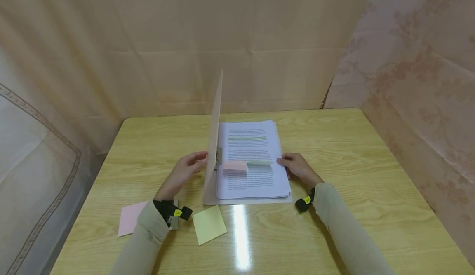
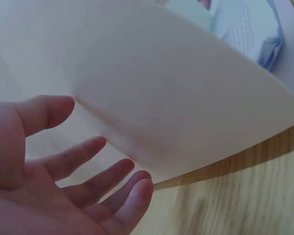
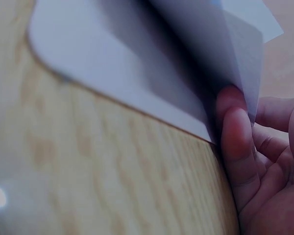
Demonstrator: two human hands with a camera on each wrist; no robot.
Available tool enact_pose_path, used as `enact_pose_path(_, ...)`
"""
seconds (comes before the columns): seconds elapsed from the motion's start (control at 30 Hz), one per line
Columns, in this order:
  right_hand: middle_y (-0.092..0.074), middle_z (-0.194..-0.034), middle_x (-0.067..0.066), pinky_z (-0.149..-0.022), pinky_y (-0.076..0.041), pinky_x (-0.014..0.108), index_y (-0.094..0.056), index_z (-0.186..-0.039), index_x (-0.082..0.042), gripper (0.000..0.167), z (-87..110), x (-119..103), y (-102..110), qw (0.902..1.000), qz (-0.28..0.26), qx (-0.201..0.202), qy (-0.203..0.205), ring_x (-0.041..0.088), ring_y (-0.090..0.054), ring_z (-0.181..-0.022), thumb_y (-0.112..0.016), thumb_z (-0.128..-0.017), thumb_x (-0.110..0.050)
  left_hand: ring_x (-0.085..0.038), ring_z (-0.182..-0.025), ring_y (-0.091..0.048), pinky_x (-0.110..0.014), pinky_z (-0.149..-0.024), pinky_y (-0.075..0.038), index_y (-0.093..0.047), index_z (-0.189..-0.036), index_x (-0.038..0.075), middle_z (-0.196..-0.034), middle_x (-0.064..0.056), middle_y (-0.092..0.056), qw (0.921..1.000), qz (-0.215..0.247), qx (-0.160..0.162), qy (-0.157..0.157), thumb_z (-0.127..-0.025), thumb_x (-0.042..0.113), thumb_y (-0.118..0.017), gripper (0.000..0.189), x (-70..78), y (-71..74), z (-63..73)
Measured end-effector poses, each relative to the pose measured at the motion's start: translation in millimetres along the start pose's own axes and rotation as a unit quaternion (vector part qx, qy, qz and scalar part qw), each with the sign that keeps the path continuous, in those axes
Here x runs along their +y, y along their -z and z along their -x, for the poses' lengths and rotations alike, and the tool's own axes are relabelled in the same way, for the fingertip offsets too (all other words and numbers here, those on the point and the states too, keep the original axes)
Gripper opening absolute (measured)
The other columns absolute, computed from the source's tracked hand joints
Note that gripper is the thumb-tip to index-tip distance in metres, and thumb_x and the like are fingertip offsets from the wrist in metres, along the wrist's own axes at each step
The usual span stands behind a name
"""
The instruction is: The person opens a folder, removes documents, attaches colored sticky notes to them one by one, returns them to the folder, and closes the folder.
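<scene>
A pale folder stands on the table with its cover (image 1: 214, 120) raised nearly upright and a stack of printed sheets (image 1: 246, 188) inside. My left hand (image 1: 184, 172) is at the cover's outer side, its fingers spread and loosely bent; in the left wrist view the fingertips (image 2: 122, 169) meet the cover. At the stack's right edge, my right hand (image 1: 299, 170) pinches the sheets, fingers beneath and thumb above, lifting them off the folder's base (image 3: 83, 49). A pink sticky note (image 1: 234, 166) and a green one (image 1: 259, 163) lie across the top page, which has green highlighted lines.
Near the front left, a yellow sticky pad (image 1: 209, 225) and a pink one (image 1: 130, 218) lie on the wooden table (image 1: 334, 143). A grey-green pad (image 1: 174, 225) is mostly hidden under my left wrist. Curtains (image 1: 237, 40) hang behind and at both sides.
</scene>
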State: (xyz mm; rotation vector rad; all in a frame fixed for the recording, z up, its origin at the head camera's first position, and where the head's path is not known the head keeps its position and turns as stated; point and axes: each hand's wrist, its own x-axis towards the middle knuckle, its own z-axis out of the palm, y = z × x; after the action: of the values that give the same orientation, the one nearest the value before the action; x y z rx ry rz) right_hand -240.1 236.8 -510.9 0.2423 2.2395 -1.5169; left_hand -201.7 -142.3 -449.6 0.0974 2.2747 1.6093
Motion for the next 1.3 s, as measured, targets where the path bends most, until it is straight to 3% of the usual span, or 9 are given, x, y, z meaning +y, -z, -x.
enact_pose_path(0.17, -0.06, -0.082, 0.003, -0.053, -0.046, 0.024, -0.059, -0.12, -0.002, 0.03, 0.3, -3, -1, 0.9999, 0.01, -0.005, 0.007, 0.014, -0.053, -0.061, -0.054, -0.1, -0.024, -0.036, -0.134, -0.046, -0.05, -0.105, -0.043, -0.045, -0.144, 0.008, -0.148, -0.018, -0.045, 0.9997, -0.02, 0.008, -0.014, -0.099, 0.026, -0.056, 0.05, -3.1, -4.0, -2.9)
enact_pose_path(0.3, -0.059, -0.079, 0.002, -0.052, -0.046, 0.024, -0.059, -0.119, 0.0, 0.031, 0.8, -3, 0, 0.9996, 0.014, -0.003, 0.023, 0.012, -0.052, -0.059, -0.055, -0.099, -0.023, -0.039, -0.133, -0.046, -0.051, -0.105, -0.042, -0.047, -0.143, 0.005, -0.147, -0.02, -0.046, 0.9976, -0.062, 0.01, -0.029, -0.096, 0.025, -0.06, 0.052, -5.8, -8.4, -6.0)
enact_pose_path(0.43, -0.055, -0.071, 0.0, -0.051, -0.046, 0.024, -0.059, -0.118, 0.001, 0.034, 2.6, 1, -1, 0.9993, 0.011, -0.005, 0.035, 0.011, -0.05, -0.056, -0.053, -0.1, -0.027, -0.04, -0.133, -0.045, -0.053, -0.107, -0.039, -0.048, -0.142, 0.004, -0.147, -0.02, -0.047, 0.9946, -0.102, 0.01, -0.017, -0.094, 0.023, -0.064, 0.054, -9.7, -12.1, -8.2)
enact_pose_path(0.53, -0.052, -0.069, -0.001, -0.05, -0.046, 0.025, -0.057, -0.116, 0.003, 0.046, 4.8, 4, -1, 0.9994, -0.013, -0.006, 0.033, 0.011, -0.049, -0.055, -0.044, -0.103, -0.04, -0.041, -0.133, -0.044, -0.054, -0.108, -0.037, -0.05, -0.14, 0.004, -0.147, -0.02, -0.047, 0.9914, -0.13, 0.008, -0.011, -0.093, 0.021, -0.065, 0.053, -10.3, -14.8, -9.3)
enact_pose_path(0.67, -0.051, -0.071, -0.001, -0.05, -0.047, 0.025, -0.051, -0.122, 0.005, 0.074, 6.3, 3, 0, 0.9983, -0.047, -0.007, 0.034, 0.01, -0.049, -0.056, -0.023, -0.1, -0.06, -0.043, -0.133, -0.044, -0.055, -0.108, -0.037, -0.051, -0.138, 0.003, -0.147, -0.023, -0.045, 0.9849, -0.172, 0.008, -0.017, -0.092, 0.019, -0.067, 0.052, -8.4, -17.6, -10.1)
enact_pose_path(0.83, -0.051, -0.071, -0.001, -0.052, -0.048, 0.025, -0.046, -0.131, 0.007, 0.086, 7.5, -2, 4, 0.9982, -0.051, -0.012, 0.03, 0.01, -0.049, -0.057, -0.016, -0.097, -0.066, -0.041, -0.13, -0.047, -0.054, -0.106, -0.04, -0.052, -0.138, 0.005, -0.146, -0.023, -0.044, 0.9745, -0.223, 0.01, -0.02, -0.091, 0.02, -0.068, 0.053, -7.8, -22.4, -11.8)
enact_pose_path(1.03, -0.052, -0.075, -0.001, -0.053, -0.048, 0.025, -0.049, -0.128, 0.003, 0.078, 8.0, -1, 6, 0.9984, -0.044, -0.019, 0.032, 0.01, -0.049, -0.06, -0.021, -0.098, -0.064, -0.04, -0.131, -0.046, -0.053, -0.107, -0.039, -0.053, -0.138, 0.004, -0.146, -0.023, -0.043, 0.9633, -0.267, 0.025, -0.016, -0.09, 0.022, -0.07, 0.054, -7.3, -29.9, -14.4)
enact_pose_path(1.17, -0.051, -0.074, -0.001, -0.052, -0.048, 0.025, -0.055, -0.112, -0.002, 0.065, 7.3, 1, 5, 0.9982, -0.052, -0.015, 0.025, 0.011, -0.049, -0.06, -0.033, -0.098, -0.061, -0.04, -0.133, -0.044, -0.054, -0.108, -0.038, -0.054, -0.137, 0.006, -0.146, -0.022, -0.042, 0.9613, -0.273, 0.031, -0.008, -0.089, 0.023, -0.071, 0.054, -6.2, -34.5, -14.5)
enact_pose_path(1.3, -0.052, -0.073, -0.001, -0.052, -0.047, 0.024, -0.057, -0.115, -0.001, 0.05, 6.1, 1, 4, 0.9995, -0.021, -0.012, 0.022, 0.011, -0.049, -0.059, -0.048, -0.099, -0.048, -0.04, -0.131, -0.046, -0.054, -0.106, -0.04, -0.055, -0.135, 0.005, -0.144, -0.022, -0.043, 0.9595, -0.279, 0.037, -0.013, -0.088, 0.023, -0.071, 0.053, -6.4, -37.9, -14.3)
